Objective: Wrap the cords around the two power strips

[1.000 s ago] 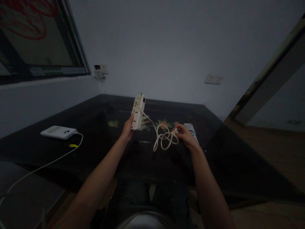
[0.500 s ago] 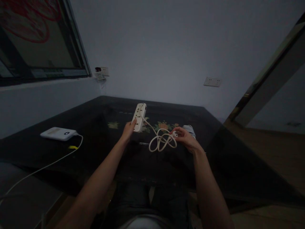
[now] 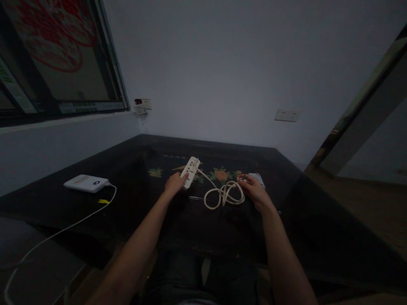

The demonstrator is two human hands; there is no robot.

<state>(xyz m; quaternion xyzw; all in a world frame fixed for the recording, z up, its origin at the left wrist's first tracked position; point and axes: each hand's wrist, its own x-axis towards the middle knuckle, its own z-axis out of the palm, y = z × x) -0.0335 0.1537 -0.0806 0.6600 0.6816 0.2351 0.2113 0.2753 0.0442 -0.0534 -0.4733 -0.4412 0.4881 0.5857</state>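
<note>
My left hand is closed around the near end of a white power strip, its thumb over the socket face. From the strip's far end a cream cord runs right and lies in loose loops on the dark table. My right hand pinches the cord's plug, which its fingers partly cover. Behind that hand, partly hidden, is a pale striped bundle whose kind I cannot make out.
On the left of the black table lies a white power bank with a white cable trailing off the edge. Wall sockets sit at the back right, others in the left corner near the window.
The power strip has come down from a raised, tilted pose toward the tabletop in my left hand. My right hand has lowered the plug, and the cord loops have settled lower. The view has shifted slightly.
</note>
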